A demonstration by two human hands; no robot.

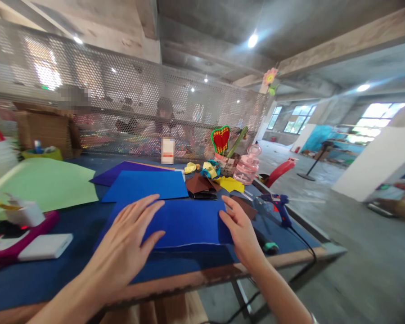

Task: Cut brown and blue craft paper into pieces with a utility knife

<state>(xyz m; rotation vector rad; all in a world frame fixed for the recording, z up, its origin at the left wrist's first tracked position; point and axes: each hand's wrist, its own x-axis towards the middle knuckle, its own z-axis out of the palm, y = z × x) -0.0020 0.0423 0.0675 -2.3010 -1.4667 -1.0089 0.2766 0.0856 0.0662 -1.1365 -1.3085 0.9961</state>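
A dark blue sheet of paper (pixel 189 222) lies before me on the table, its pale front edge facing me. My left hand (pixel 128 236) is spread over the sheet's left part, thumb apart from the fingers. At the right end, my right hand (pixel 238 222) has the sheet's edge between thumb and fingers; part of that grip is hidden. Just behind lies a brighter blue sheet (pixel 148 184), overlapping a purple sheet (pixel 114 173). Folded brown paper pieces (pixel 202 183) sit beyond the right hand.
A glue gun (pixel 281 207) with a trailing cord is at the right table edge. Yellow paper (pixel 231 183), a pink clear bottle (pixel 247 168) and a basket (pixel 227 164) stand behind. Left are a green sheet (pixel 50 184) and a power strip (pixel 43 229). A perforated metal screen (pixel 121 72) rises behind.
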